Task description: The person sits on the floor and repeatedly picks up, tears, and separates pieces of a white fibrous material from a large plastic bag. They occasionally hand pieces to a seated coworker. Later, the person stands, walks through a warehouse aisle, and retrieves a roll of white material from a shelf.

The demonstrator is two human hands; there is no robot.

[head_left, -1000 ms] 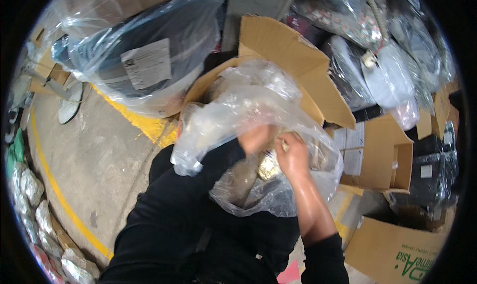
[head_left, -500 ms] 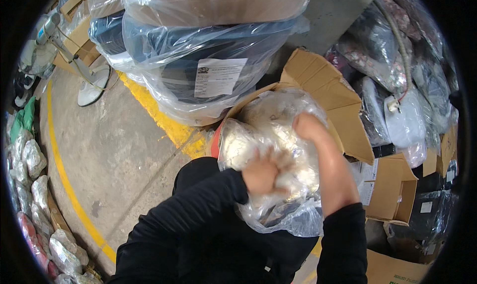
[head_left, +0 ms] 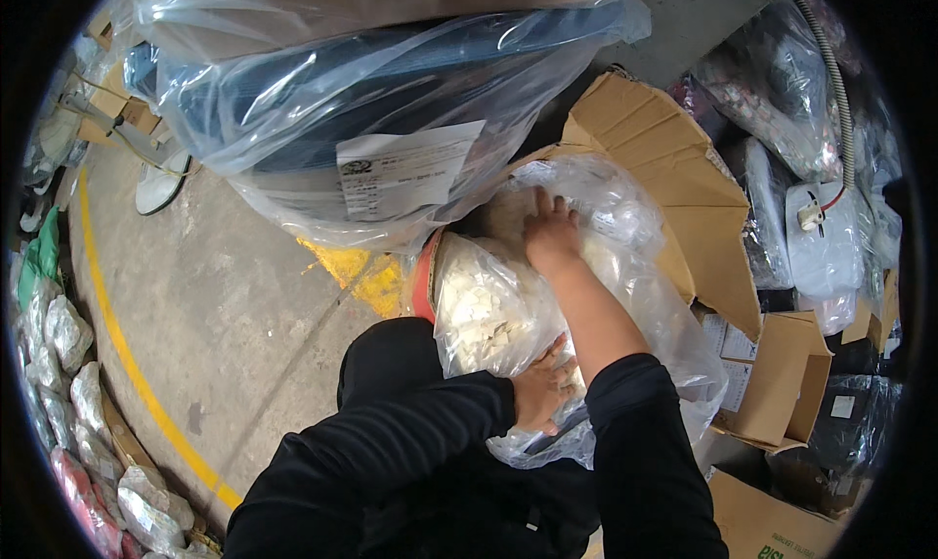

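A clear plastic bag (head_left: pixel 625 295) bulges from an open cardboard box (head_left: pixel 674 158) in front of me. Small cream-coloured pieces (head_left: pixel 479 310) show through the plastic on its left side. My left hand (head_left: pixel 542 391) rests on the near part of the bag with its fingers apart. Farther in, my right hand (head_left: pixel 553 235) lies on the bag's far part, its fingers spread over the plastic. Neither hand visibly grips anything. Some dark material shows under the plastic beside my left hand; what it is I cannot tell.
Large plastic-wrapped blue and brown bundles (head_left: pixel 293 119) stand just beyond the box, with a paper sheet (head_left: pixel 405 168) on one. Smaller open cartons (head_left: pixel 777 378) and wrapped goods (head_left: pixel 772 119) crowd the right. Bagged items (head_left: pixel 73 334) line the left, past a yellow floor line (head_left: pixel 127 354).
My right hand has moved left and opened from a closed shape onto the bag's far part. My left hand has shifted slightly nearer. Loose plastic now spreads farther right, and the view has shifted.
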